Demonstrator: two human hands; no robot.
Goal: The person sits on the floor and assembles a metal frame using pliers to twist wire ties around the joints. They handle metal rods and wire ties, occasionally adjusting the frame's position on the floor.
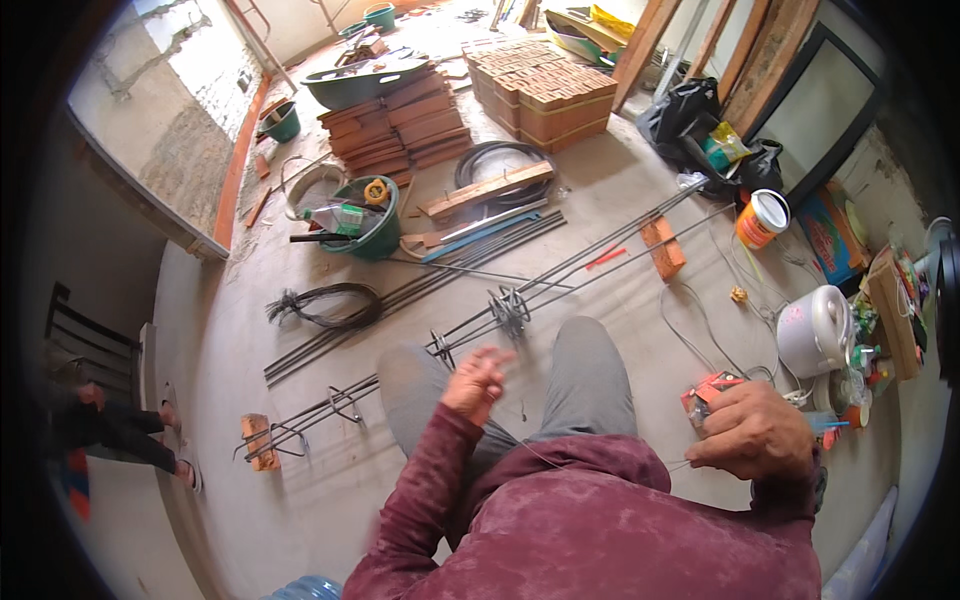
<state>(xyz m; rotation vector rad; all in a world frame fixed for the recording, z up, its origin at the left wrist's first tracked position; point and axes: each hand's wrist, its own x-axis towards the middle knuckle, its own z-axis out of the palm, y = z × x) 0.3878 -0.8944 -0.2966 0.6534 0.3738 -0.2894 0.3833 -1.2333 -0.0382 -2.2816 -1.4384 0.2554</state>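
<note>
My left hand (480,384) is raised over my knees, slightly blurred, its fingers loosely bent and apart with nothing visible in them. Off to the right, my right hand (755,435) is closed, thumb and finger pinching a thin wire (545,457) that crosses my lap. Beyond my left hand lies a long frame of steel rebar (400,372) with bent square stirrups, propped on a brick (262,442) at the left and another brick (662,248) at the right. Several stirrups (509,312) are bunched around the bars near the middle.
A red and black object (712,388) lies beside my right hand, near a white lidded pot (815,330). Loose rebar (430,285), a wire coil (330,305) and a green bucket (375,235) lie farther off. Behind are stacked bricks (540,90) and tiles (390,125). Another person's legs (130,435) show at left.
</note>
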